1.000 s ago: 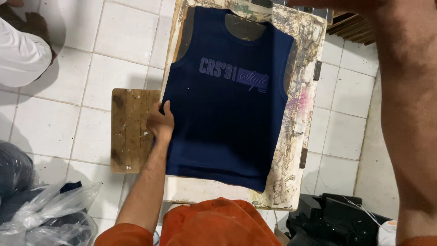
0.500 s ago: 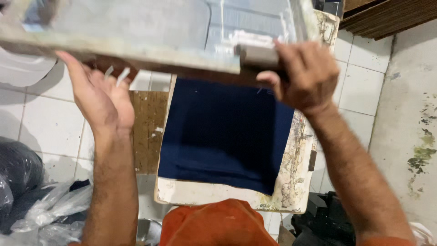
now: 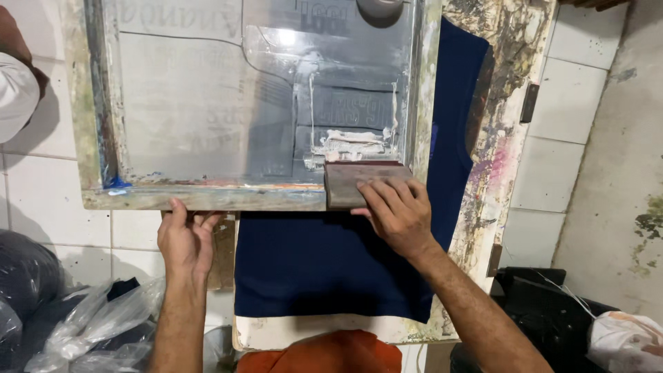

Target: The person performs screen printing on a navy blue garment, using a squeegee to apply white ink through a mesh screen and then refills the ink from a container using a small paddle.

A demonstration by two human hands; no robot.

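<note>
Nearest the camera, at the bottom edge, an orange garment point(image 3: 324, 356) showed on the person's own body, and just beyond it lay the pale lower lip of a paint-stained printing board point(image 3: 511, 138). Clear plastic bags point(image 3: 97, 324) with dark cloth inside sat low on the left, and a black bin point(image 3: 545, 311) with a white bag point(image 3: 625, 335) stood low on the right.

Over the board stretched a dark blue garment point(image 3: 324, 266), flat and smooth, its lower half bare and its upper part covered by the screen frame point(image 3: 207, 197) lying on top of it.

A little farther out, the left hand point(image 3: 185, 238) rested with fingers spread and slightly curled, its fingertips touching the near wooden rail of the frame; it gripped nothing that I could make out, and a brown board showed just behind it. The right hand point(image 3: 395, 211) lay palm down, fingers together and gently bent, over the brown wooden squeegee point(image 3: 359, 181), which sat at the near right corner of the frame against the rail.

Beyond the squeegee, a smear of white ink point(image 3: 349, 141) lay on the grey mesh point(image 3: 207, 103). Farther still, the white floor tiles point(image 3: 594, 48) spread away, and a white sleeve point(image 3: 14, 93) of another person showed at the far left.
</note>
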